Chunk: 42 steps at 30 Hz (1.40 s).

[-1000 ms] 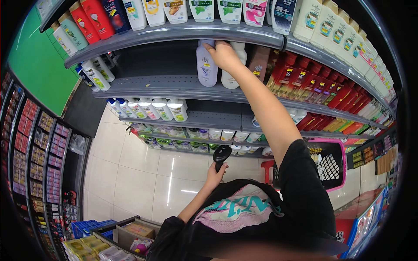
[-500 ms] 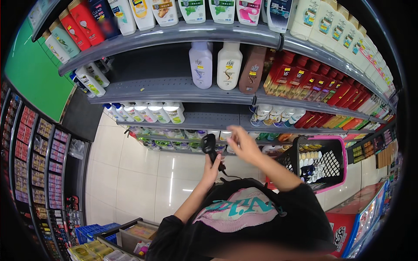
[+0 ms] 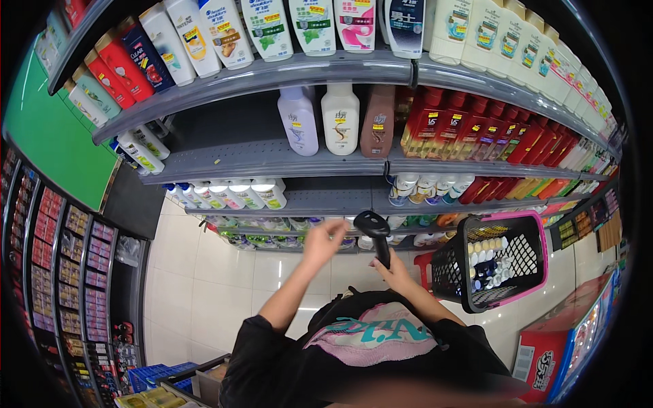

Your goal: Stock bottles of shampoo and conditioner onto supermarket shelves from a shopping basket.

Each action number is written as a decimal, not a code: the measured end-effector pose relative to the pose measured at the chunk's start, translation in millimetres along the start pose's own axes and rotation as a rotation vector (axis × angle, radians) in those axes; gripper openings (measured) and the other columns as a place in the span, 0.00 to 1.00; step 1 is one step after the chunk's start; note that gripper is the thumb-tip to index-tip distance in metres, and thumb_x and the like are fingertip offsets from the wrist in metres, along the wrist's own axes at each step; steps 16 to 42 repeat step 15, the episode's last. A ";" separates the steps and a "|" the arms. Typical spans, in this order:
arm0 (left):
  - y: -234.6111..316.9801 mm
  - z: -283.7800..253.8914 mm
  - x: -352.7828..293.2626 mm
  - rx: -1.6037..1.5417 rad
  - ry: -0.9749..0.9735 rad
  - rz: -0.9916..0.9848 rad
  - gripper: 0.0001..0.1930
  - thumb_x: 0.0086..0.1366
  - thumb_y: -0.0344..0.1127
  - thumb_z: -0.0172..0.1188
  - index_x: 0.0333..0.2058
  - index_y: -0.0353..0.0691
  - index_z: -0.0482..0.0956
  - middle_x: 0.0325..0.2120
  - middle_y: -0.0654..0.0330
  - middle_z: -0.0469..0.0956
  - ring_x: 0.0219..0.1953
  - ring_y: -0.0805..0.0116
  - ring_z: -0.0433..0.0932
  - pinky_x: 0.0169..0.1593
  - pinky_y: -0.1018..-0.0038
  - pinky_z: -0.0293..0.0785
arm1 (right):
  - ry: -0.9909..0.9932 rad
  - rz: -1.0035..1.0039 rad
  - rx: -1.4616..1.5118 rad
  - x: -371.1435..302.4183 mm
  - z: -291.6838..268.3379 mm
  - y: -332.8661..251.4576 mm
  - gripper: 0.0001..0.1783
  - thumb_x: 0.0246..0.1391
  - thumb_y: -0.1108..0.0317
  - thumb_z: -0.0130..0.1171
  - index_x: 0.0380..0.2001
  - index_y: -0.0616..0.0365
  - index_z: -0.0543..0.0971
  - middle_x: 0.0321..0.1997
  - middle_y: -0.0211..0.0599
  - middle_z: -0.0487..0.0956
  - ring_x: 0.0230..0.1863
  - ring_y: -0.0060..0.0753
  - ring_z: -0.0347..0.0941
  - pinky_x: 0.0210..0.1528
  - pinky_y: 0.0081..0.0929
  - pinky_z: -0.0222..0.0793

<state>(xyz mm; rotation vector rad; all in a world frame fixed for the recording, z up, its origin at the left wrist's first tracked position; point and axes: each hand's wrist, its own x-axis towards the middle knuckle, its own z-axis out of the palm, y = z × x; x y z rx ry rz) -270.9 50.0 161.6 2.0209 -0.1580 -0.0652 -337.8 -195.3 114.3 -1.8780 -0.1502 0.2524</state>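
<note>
In my right hand (image 3: 393, 270) is a black handheld barcode scanner (image 3: 374, 234), gripped by its handle with the head pointing up toward the shelves. My left hand (image 3: 321, 246) is raised just left of the scanner, apart from it, fingers loosely bent and holding nothing. Beyond both hands, a lilac bottle (image 3: 298, 122), a cream bottle (image 3: 340, 121) and a brown bottle (image 3: 377, 124) stand upright on the middle shelf (image 3: 258, 163). To their right comes a row of red bottles (image 3: 454, 129).
At right, a black basket with a pink rim (image 3: 545, 255) holds several small bottles. A red box (image 3: 537, 357) is at lower right. The upper shelf (image 3: 292, 75) carries shampoo bottles; white bottles (image 3: 269, 194) fill part of a lower one. Shelving (image 3: 68, 258) lines the left side.
The scanner has passed from my left hand to my right and sits farther right. My left hand has let go and is raised beside it. The view has shifted slightly.
</note>
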 end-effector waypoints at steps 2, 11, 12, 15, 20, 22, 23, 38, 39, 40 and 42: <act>13.7 -26.7 28.0 -0.003 0.302 0.174 0.16 0.63 0.31 0.64 0.50 0.39 0.78 0.45 0.57 0.81 0.44 0.67 0.81 0.47 0.70 0.77 | 0.029 -0.031 0.001 -8.0 -10.8 14.8 0.15 0.65 0.62 0.56 0.45 0.63 0.69 0.37 0.46 0.83 0.41 0.40 0.81 0.45 0.35 0.73; 28.4 -133.6 150.2 0.114 0.624 0.369 0.35 0.52 0.32 0.76 0.55 0.30 0.67 0.54 0.43 0.73 0.57 0.52 0.74 0.57 0.61 0.74 | -0.039 0.008 -0.035 -44.1 -13.6 32.1 0.14 0.65 0.65 0.56 0.45 0.64 0.68 0.38 0.41 0.81 0.42 0.31 0.79 0.47 0.30 0.73; 25.8 -139.8 157.2 0.087 0.461 0.261 0.37 0.49 0.34 0.77 0.55 0.29 0.67 0.53 0.42 0.74 0.56 0.52 0.76 0.57 0.61 0.75 | -0.044 -0.003 -0.050 -45.4 -12.6 37.0 0.14 0.65 0.65 0.56 0.44 0.64 0.68 0.37 0.41 0.81 0.42 0.31 0.80 0.46 0.30 0.73; 23.3 -156.5 169.1 0.043 0.148 0.080 0.40 0.46 0.37 0.80 0.54 0.30 0.67 0.51 0.41 0.77 0.54 0.51 0.78 0.57 0.60 0.76 | -0.036 0.017 -0.041 -49.1 -10.4 46.2 0.18 0.63 0.61 0.58 0.46 0.65 0.70 0.41 0.48 0.84 0.45 0.44 0.82 0.49 0.36 0.74; 23.3 -156.5 169.1 0.043 0.148 0.080 0.40 0.46 0.37 0.80 0.54 0.30 0.67 0.51 0.41 0.77 0.54 0.51 0.78 0.57 0.60 0.76 | -0.036 0.017 -0.041 -49.1 -10.4 46.2 0.18 0.63 0.61 0.58 0.46 0.65 0.70 0.41 0.48 0.84 0.45 0.44 0.82 0.49 0.36 0.74; 23.3 -156.5 169.1 0.043 0.148 0.080 0.40 0.46 0.37 0.80 0.54 0.30 0.67 0.51 0.41 0.77 0.54 0.51 0.78 0.57 0.60 0.76 | -0.036 0.017 -0.041 -49.1 -10.4 46.2 0.18 0.63 0.61 0.58 0.46 0.65 0.70 0.41 0.48 0.84 0.45 0.44 0.82 0.49 0.36 0.74; 23.3 -156.5 169.1 0.043 0.148 0.080 0.40 0.46 0.37 0.80 0.54 0.30 0.67 0.51 0.41 0.77 0.54 0.51 0.78 0.57 0.60 0.76 | -0.036 0.017 -0.041 -49.1 -10.4 46.2 0.18 0.63 0.61 0.58 0.46 0.65 0.70 0.41 0.48 0.84 0.45 0.44 0.82 0.49 0.36 0.74; 23.3 -156.5 169.1 0.043 0.148 0.080 0.40 0.46 0.37 0.80 0.54 0.30 0.67 0.51 0.41 0.77 0.54 0.51 0.78 0.57 0.60 0.76 | -0.036 0.017 -0.041 -49.1 -10.4 46.2 0.18 0.63 0.61 0.58 0.46 0.65 0.70 0.41 0.48 0.84 0.45 0.44 0.82 0.49 0.36 0.74; 23.3 -156.5 169.1 0.043 0.148 0.080 0.40 0.46 0.37 0.80 0.54 0.30 0.67 0.51 0.41 0.77 0.54 0.51 0.78 0.57 0.60 0.76 | -0.036 0.017 -0.041 -49.1 -10.4 46.2 0.18 0.63 0.61 0.58 0.46 0.65 0.70 0.41 0.48 0.84 0.45 0.44 0.82 0.49 0.36 0.74; 23.3 -156.5 169.1 0.043 0.148 0.080 0.40 0.46 0.37 0.80 0.54 0.30 0.67 0.51 0.41 0.77 0.54 0.51 0.78 0.57 0.60 0.76 | -0.036 0.017 -0.041 -49.1 -10.4 46.2 0.18 0.63 0.61 0.58 0.46 0.65 0.70 0.41 0.48 0.84 0.45 0.44 0.82 0.49 0.36 0.74; 23.3 -156.5 169.1 0.043 0.148 0.080 0.40 0.46 0.37 0.80 0.54 0.30 0.67 0.51 0.41 0.77 0.54 0.51 0.78 0.57 0.60 0.76 | -0.036 0.017 -0.041 -49.1 -10.4 46.2 0.18 0.63 0.61 0.58 0.46 0.65 0.70 0.41 0.48 0.84 0.45 0.44 0.82 0.49 0.36 0.74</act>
